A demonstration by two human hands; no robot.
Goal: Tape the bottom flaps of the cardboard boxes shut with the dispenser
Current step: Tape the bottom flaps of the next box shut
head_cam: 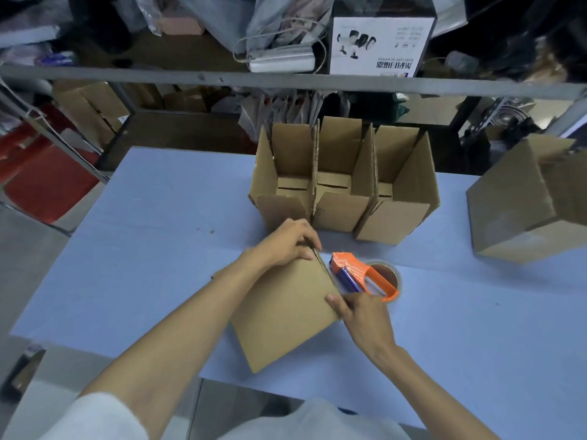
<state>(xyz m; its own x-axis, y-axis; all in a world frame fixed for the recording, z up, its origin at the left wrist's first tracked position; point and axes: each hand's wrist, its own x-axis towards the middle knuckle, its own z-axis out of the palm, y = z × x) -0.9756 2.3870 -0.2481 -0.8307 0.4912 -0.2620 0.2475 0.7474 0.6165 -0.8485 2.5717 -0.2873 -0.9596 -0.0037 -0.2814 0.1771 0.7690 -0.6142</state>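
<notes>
A flattened cardboard box (282, 309) lies on the blue table (158, 249) in front of me. My left hand (287, 241) grips its far corner, fingers curled over the edge. My right hand (362, 315) pinches the box's right edge near the corner. The orange and blue tape dispenser (359, 271) with its tape roll lies on the table just right of the box, touching neither hand. Three erected boxes (343, 185) stand open-topped in a row behind.
Another cardboard box (521, 211) sits at the table's right edge. A metal shelf rail (286, 79) runs across behind the table, with a white product carton (381, 39), bags and more cardboard stored around it. A red object (41, 173) is on the floor at left.
</notes>
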